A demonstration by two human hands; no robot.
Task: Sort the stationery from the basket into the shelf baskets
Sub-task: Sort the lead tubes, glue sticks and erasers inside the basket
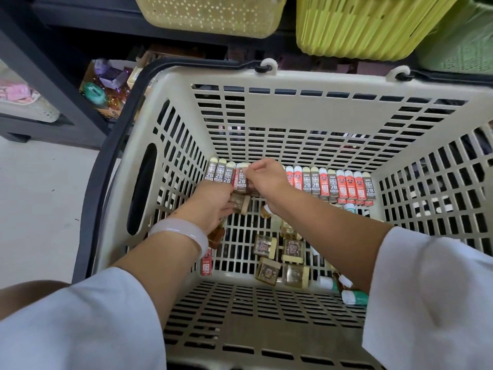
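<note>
Both arms reach down into the cream basket [170, 84], mid-frame. The left hand [210, 202] is curled round a few small packs, and the right hand [266, 178] pinches a 2B lead case [241, 180] at the row of lead cases [344, 184] along the far wall. Yellow shelf baskets [213, 14] sit top of frame.

1. The basket [170, 108] is cream plastic with slotted walls and floor and a dark handle folded down along its left rim.
2. A row of 2B lead cases [333, 186], some grey and some red, stands side by side against the far wall of the basket.
3. Small clear square boxes [293, 250] with cream caps lie scattered on the floor near the front.
4. Above, two shelf baskets hang: a pale yellow perforated one [213, 14] and a lime ribbed one [360, 30].
</note>
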